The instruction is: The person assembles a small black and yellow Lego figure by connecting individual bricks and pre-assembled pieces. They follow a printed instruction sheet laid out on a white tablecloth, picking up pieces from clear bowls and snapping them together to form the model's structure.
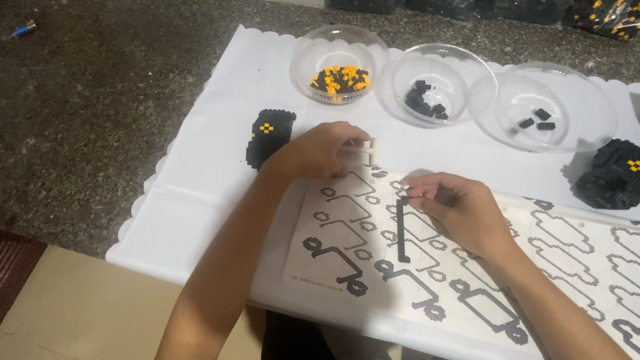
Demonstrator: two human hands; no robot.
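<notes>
The right hand pinches the far end of a long black strip of small bricks, its fingertips together on the top of the strip, which stands on a printed pattern sheet full of outlined shapes. The left hand holds a small white tool, fingers closed around it, just to the left of the strip and above the sheet.

To do this step well, the strip should probably stay lined up with one of the printed outlines, so the right grip wants to be light and steady rather than tight, since a chain this thin looks likely to bend or snap apart. Pressing near the joint, not at the free near end, seems the safer way. The white tool may help to seat or lever a piece, and it is best brought in square to the strip.

Three clear bowls sit on the far side of the white cloth that covers the tabletop: the left bowl holds yellow and black pieces, the middle bowl black ones, the right bowl only a few. Two built black blocks lie by, one at the left, one at the right.
</notes>
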